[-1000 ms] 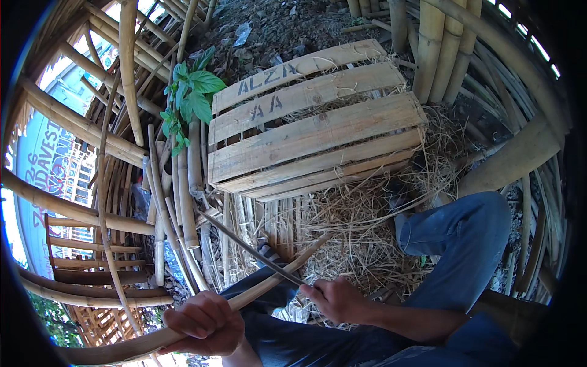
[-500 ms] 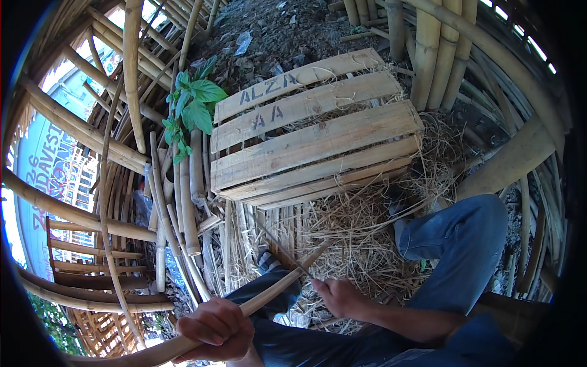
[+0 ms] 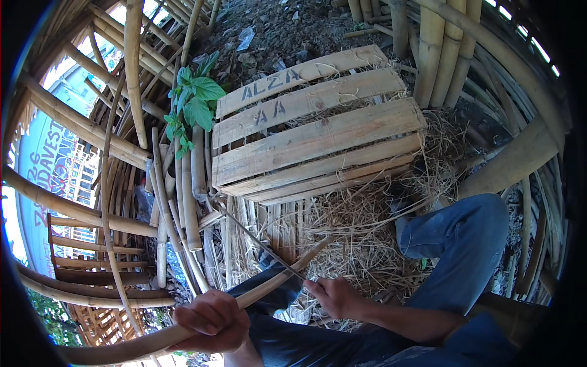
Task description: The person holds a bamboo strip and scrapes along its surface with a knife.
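My left hand is wrapped round a long pale bamboo strip, which slants from the lower left up to a tapered end in the middle. Closed as well, my right hand grips a knife with a long thin blade; its handle is mostly hidden by the fingers. The blade crosses the strip near the tapered end and points up and left. Whether it touches the strip I cannot tell. Both hands are above my legs.
A slatted wooden crate stands ahead, over shavings and straw. Bamboo poles and a leafy plant are on the left. Thick bamboo posts rise at the far right. My bent knee is on the right.
The knife's blade has swung, its tip now farther left and more of its length showing. My right hand has shifted slightly left; the left hand stays on the strip.
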Available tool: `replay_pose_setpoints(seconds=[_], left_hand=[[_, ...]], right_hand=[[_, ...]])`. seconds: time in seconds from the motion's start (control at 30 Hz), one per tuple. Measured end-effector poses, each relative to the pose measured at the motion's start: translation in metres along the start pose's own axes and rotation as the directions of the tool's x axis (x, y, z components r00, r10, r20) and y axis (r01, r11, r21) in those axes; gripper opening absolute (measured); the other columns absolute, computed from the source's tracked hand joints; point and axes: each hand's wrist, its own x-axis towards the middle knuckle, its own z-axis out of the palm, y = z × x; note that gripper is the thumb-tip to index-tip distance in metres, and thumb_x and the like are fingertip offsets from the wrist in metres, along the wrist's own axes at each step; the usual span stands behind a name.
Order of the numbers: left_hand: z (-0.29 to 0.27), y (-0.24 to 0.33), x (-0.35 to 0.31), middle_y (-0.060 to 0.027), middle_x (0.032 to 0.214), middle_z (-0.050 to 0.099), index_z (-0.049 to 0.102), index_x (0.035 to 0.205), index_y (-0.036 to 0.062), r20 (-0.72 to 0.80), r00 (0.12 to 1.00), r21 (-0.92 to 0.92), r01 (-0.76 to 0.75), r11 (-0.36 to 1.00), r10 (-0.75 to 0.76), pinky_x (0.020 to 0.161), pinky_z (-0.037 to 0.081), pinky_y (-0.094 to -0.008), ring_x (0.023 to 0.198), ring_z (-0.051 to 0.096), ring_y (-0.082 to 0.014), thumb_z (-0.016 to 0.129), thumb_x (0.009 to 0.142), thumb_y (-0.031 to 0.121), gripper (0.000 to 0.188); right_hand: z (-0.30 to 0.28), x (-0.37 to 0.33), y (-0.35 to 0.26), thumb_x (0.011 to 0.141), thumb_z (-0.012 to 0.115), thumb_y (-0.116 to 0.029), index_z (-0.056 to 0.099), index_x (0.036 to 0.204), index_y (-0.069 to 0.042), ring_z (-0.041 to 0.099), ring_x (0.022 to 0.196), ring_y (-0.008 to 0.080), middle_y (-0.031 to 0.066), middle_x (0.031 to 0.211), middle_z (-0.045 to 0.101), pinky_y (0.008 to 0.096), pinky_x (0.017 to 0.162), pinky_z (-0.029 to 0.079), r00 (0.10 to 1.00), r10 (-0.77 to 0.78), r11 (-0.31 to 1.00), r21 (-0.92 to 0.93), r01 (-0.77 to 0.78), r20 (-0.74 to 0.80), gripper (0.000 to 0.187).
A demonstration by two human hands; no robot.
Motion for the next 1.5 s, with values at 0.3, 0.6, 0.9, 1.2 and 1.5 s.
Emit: replay_pose_setpoints(seconds=[0.3,0.6,0.9,1.2,1.5], left_hand=[[0.003,0.003,-0.003,0.004,0.045,0.024,0.033,0.068,0.0148,0.046,0.999,-0.033,0.01,0.999,-0.009,0.026,0.014,-0.0214,0.032,0.019,-0.0048,0.026,0.095,0.065,0.058],[0.005,0.004,-0.004,0.0034,0.044,0.026,0.035,0.066,0.0138,-0.006,1.0,-0.04,0.013,0.999,-0.013,0.025,0.015,-0.0215,0.031,0.019,-0.0049,0.027,0.094,0.067,0.06],[0.007,0.002,-0.003,0.0028,0.044,0.024,0.034,0.065,0.0138,0.024,1.0,-0.02,-0.005,1.0,0.005,0.024,0.017,-0.0222,0.03,0.019,-0.0057,0.027,0.095,0.064,0.059],[0.011,0.002,-0.005,0.0036,0.042,0.026,0.036,0.064,0.0137,0.023,1.0,-0.05,-0.016,0.999,0.017,0.024,0.019,-0.022,0.03,0.022,-0.0054,0.026,0.094,0.067,0.062],[0.005,0.001,-0.002,0.0033,0.043,0.026,0.036,0.064,0.0137,0.078,0.997,-0.077,0.01,0.997,-0.004,0.024,0.019,-0.0217,0.03,0.022,-0.0056,0.029,0.094,0.066,0.061]], right_hand=[[-0.004,-0.005,-0.001,0.1,0.037,-0.048,0.058,0.073,0.002,0.061,0.051,0.0309,0.0164,0.051,0.055,0.044,0.053,0.048,0.998,0.027,1.0,-0.002,-0.027,0.054,0.061],[0.0,-0.005,0.001,0.1,0.039,-0.045,0.058,0.074,0.002,0.059,0.046,0.0299,0.0139,0.048,0.053,0.0432,0.049,0.047,0.999,0.001,0.999,-0.046,-0.003,-0.042,0.058],[0.002,-0.004,0.002,0.1,0.037,-0.049,0.058,0.071,0.0,0.061,0.049,0.0295,0.0131,0.05,0.056,0.0436,0.054,0.05,0.997,0.07,0.998,0.009,-0.07,0.021,0.061],[0.002,0.0,0.007,0.1,0.038,-0.049,0.058,0.065,0.002,0.06,0.048,0.0294,0.0157,0.051,0.056,0.044,0.053,0.048,0.992,0.125,0.991,-0.036,-0.126,-0.02,0.065],[-0.005,0.002,-0.004,0.1,0.029,-0.052,0.061,0.069,0.002,0.065,0.059,0.0359,0.0186,0.055,0.059,0.0476,0.063,0.052,0.981,0.178,0.98,-0.098,-0.17,0.075,0.07]])
